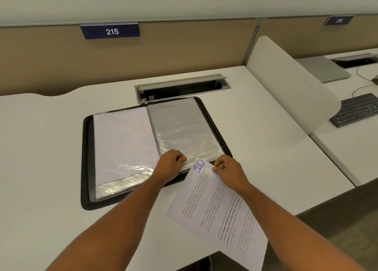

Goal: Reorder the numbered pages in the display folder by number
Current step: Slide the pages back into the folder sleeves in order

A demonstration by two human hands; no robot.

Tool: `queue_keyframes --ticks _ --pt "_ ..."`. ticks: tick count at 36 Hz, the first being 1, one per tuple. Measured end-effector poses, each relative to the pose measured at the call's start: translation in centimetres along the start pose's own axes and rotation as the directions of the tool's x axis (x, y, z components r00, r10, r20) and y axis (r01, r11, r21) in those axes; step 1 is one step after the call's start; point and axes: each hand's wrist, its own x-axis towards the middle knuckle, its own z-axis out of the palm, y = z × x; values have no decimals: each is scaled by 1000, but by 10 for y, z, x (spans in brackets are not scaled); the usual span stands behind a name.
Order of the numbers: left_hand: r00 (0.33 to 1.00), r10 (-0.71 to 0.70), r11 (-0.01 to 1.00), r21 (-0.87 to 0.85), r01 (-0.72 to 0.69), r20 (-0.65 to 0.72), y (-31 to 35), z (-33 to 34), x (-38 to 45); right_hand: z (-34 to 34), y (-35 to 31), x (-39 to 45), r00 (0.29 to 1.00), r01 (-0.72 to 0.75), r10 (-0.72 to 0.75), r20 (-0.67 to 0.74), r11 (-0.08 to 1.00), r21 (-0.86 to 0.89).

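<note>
Page marked 10 (214, 205): top corner at the near edge of the empty right-hand sleeve (184, 131), rest hanging toward the person past the counter (41, 148) edge. Display folder (86, 160) lies open flat; left sleeve holds a blank-side sheet (122, 143).

Right hand (227, 170) pinches the page's top edge. Left hand (169, 164) pinches the sleeve's near lip, apparently holding it open.

Step, as judged: feeding the page in. Do well: keep the lip lifted, square the page to the opening, lead with one corner, slide without buckling.

Behind: cable tray (182, 86), desk plate 215 (111, 31), a keyboard (356, 109) at the next desk.
</note>
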Motion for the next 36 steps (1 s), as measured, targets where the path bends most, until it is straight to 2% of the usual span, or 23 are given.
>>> queue_keyframes --ticks 6,16,24,32,36 --pt "988 150 982 116 -146 -24 1 1 -7 0 -8 10 992 -95 99 -77 994 51" --pt "971 239 932 273 -238 29 -4 2 -3 -3 -10 22 966 -190 205 -155 976 109" --pt "921 386 797 482 -363 55 -4 5 -2 -1 -14 28 953 -251 281 -111 940 229" --pt "903 423 766 500 -403 79 -6 4 -3 9 -11 40 953 -272 302 -20 882 384" --pt "897 436 759 505 -410 73 -8 4 -6 13 -11 40 945 -280 323 -50 878 389"
